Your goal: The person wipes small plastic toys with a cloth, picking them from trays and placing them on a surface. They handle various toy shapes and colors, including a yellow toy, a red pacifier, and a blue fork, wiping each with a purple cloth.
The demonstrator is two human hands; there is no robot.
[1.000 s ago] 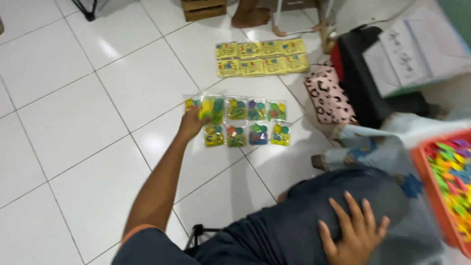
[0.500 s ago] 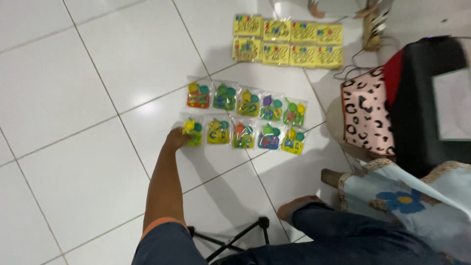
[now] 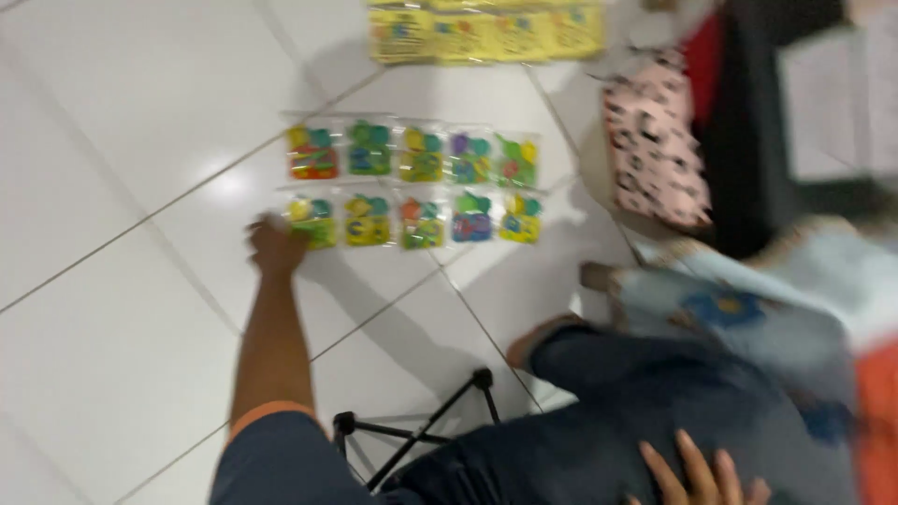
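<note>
The left hand (image 3: 274,245) reaches out along the white tiled floor (image 3: 112,309) and rests, fingers curled loosely, against the near-left packet (image 3: 311,221) of a double row of clear packets (image 3: 416,182); the blur hides whether it pinches that packet or only touches it. The right hand (image 3: 700,477) lies flat and spread on the person's dark trouser leg (image 3: 636,411) at the bottom edge, holding nothing. The packets lie in two rows of five, edge to edge, the long axis of the block running left to right across the view, each small flat bag glossy and filled with bright green, yellow, red and blue pieces. Left of the hand and toward the near left corner the tiles lie open, crossed only by grey grout lines. Beyond the block, at the top edge, sits a row of yellow packets (image 3: 486,33), well apart from it. To the right, a pink spotted pouch (image 3: 655,140) and a dark bag (image 3: 758,122) crowd close to the block's right end. A black folding stand (image 3: 421,435) lies just beside the left arm's elbow.
</note>
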